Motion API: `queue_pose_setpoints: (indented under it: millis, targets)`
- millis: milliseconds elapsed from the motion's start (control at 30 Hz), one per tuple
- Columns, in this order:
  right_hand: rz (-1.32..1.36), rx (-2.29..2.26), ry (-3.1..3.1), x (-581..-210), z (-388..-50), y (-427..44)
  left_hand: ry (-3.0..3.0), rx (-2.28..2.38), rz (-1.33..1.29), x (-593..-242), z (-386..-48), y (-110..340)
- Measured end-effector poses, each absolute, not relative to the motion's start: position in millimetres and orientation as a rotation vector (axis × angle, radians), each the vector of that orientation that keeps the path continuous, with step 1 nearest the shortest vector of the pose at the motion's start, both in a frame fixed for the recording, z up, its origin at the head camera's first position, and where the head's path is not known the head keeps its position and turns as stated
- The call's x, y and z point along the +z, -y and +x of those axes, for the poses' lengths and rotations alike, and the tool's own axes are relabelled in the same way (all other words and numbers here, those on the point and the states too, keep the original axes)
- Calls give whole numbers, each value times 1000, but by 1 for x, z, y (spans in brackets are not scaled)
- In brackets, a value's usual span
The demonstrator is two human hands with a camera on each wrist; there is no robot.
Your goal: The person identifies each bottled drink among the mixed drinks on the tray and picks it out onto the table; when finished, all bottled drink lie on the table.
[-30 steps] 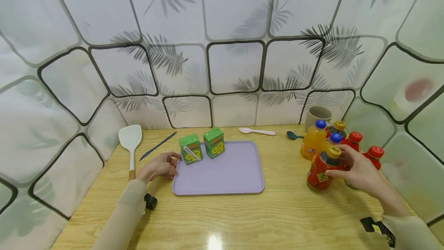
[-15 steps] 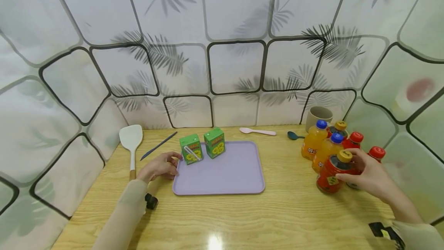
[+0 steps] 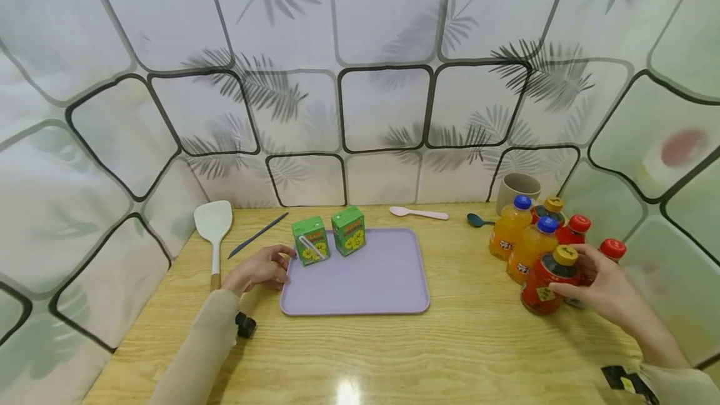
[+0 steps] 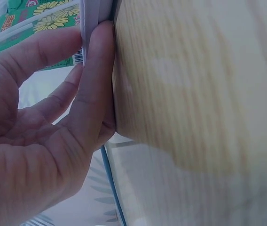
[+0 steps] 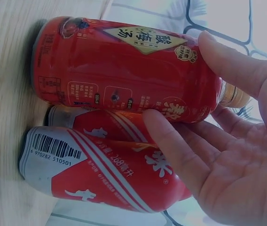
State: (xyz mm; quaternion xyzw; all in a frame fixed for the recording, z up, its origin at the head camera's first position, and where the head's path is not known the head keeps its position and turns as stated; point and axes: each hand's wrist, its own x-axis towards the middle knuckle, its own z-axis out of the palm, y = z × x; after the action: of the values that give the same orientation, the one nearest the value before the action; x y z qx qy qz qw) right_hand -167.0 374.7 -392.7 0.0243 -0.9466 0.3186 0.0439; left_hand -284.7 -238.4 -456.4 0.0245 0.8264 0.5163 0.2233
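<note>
My right hand grips a dark red drink bottle with a gold cap. In the right wrist view, the thumb lies along one side of this bottle and fingers reach round its upper part. Two red-and-white bottles stand close beside it. My left hand holds the left rim of a lilac tray, with the rim between thumb and finger in the left wrist view. Two green drink cartons stand at the tray's back left; the left carton shows a white straw on its front.
Two orange drink bottles with blue caps, another gold-capped bottle and a beige cup stand at the back right. A dark spoon, a pink spoon, a blue pen-like stick and a white spatula lie around the tray.
The gold-capped bottle and my right hand have moved right and slightly nearer, away from the front of the orange bottles, toward the red-capped bottles. The left hand and tray stay put.
</note>
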Motion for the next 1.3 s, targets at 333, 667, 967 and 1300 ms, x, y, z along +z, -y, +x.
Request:
queue_pose_setpoints:
  millis: [333,667,967,1300]
  targets:
    - [85,1020,2839,-400,-167,-380,-2294,1422,61,-458,-287,239]
    - [81,991,2820,-398,-168,-379,-2283,1440,80,-456,-285,238]
    - [4,991,2836,-395,-169,-378,-2276,1437,99,-457,-284,238]
    - [-4,949,2773,-394,-165,-377,-2282,1438,104,-456,-285,238]
